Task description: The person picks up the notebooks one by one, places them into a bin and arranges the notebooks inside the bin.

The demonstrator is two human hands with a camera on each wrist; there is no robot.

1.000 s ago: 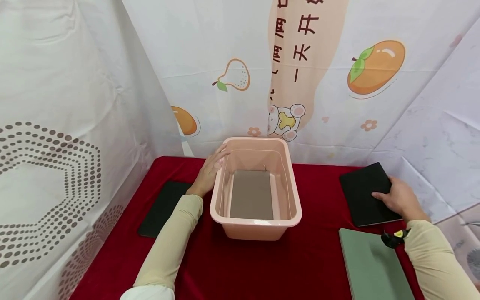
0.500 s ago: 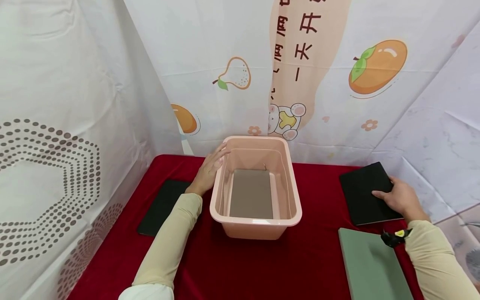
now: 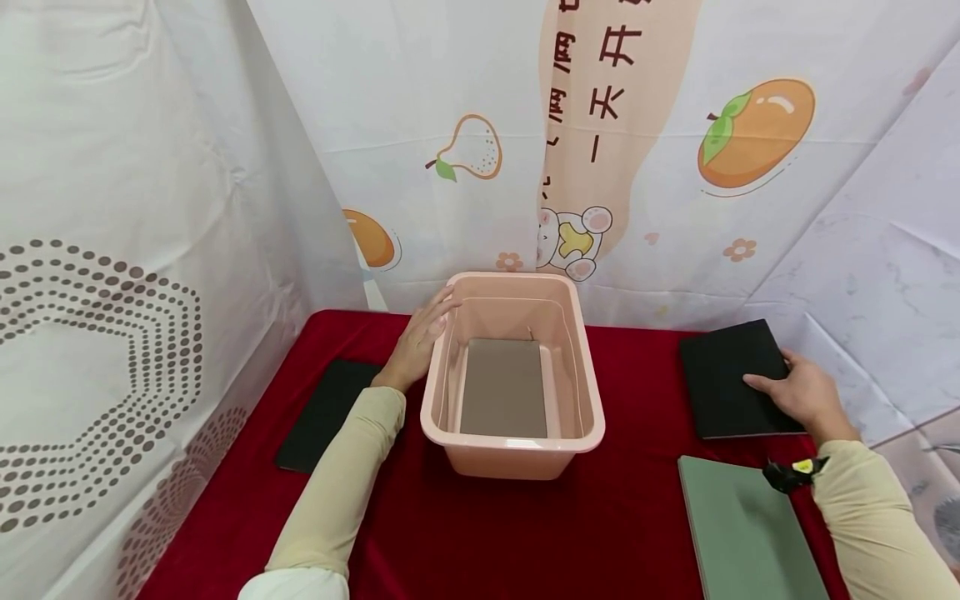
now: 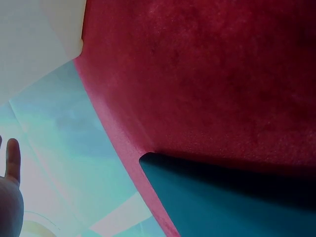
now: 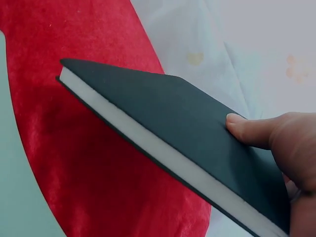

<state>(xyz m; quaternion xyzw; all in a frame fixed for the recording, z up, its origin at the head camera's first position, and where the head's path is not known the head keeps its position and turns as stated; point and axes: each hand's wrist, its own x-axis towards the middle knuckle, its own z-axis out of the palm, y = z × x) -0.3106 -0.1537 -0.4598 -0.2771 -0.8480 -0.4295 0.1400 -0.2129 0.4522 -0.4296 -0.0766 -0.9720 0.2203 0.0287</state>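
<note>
My right hand (image 3: 808,392) grips a black hardcover notebook (image 3: 727,379) by its right edge, the thumb flat on its cover. In the right wrist view, the white page edges of the notebook (image 5: 163,153) face the camera, and it slants over the red cloth. My left hand (image 3: 416,342) lies along the left rim of a pink plastic basin (image 3: 517,461), its fingers straight. Inside the basin, a grey-brown flat book (image 3: 504,387) lies on the bottom. The left wrist view catches only part of my left hand (image 4: 14,192) at its edge.
A green book (image 3: 750,525) lies near the right front, below the held notebook. Another thin black flat item (image 3: 322,417) is on the left, partly covered by my left forearm. Red cloth (image 3: 600,533) covers the table, with printed white curtains (image 3: 420,92) behind.
My right hand has tilted and raised the black notebook, its near edge shifting up in the head view. The left hand and the basin stay where they were.
</note>
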